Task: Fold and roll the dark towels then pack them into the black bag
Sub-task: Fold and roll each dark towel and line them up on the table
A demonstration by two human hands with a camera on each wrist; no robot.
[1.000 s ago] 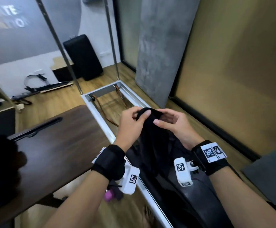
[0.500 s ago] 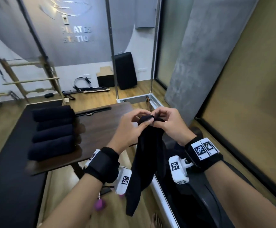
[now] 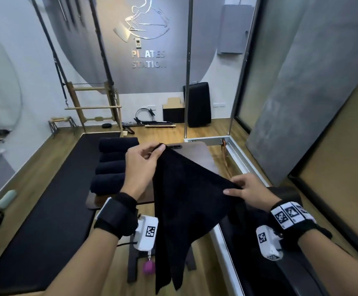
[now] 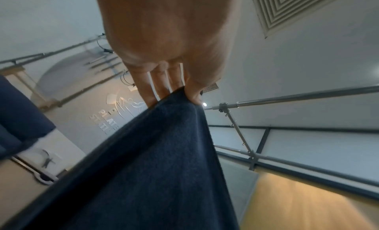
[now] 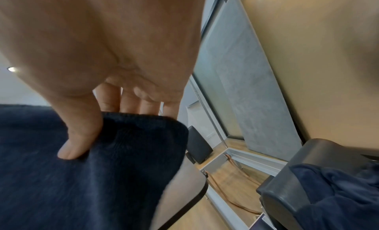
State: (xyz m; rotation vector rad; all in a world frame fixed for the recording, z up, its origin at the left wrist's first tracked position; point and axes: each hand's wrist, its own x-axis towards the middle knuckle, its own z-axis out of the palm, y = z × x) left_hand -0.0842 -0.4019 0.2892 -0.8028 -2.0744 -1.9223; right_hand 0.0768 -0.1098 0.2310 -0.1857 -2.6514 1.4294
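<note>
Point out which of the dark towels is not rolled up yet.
The dark towel hanging spread open between the left hand and right hand, each pinching an upper corner. The four rolled dark towels lie stacked side by side on the brown wooden table.

The towel (image 3: 186, 195) reads black from the head view and deep navy up close, the four rolled towels (image 3: 111, 165) are the same dark navy, the tabletop (image 3: 197, 152) is dark brown wood, the floor (image 3: 35, 178) is light wood, and the wrist straps (image 3: 116, 214) are black with black-and-white square-patterned tags (image 3: 289, 214).
</note>
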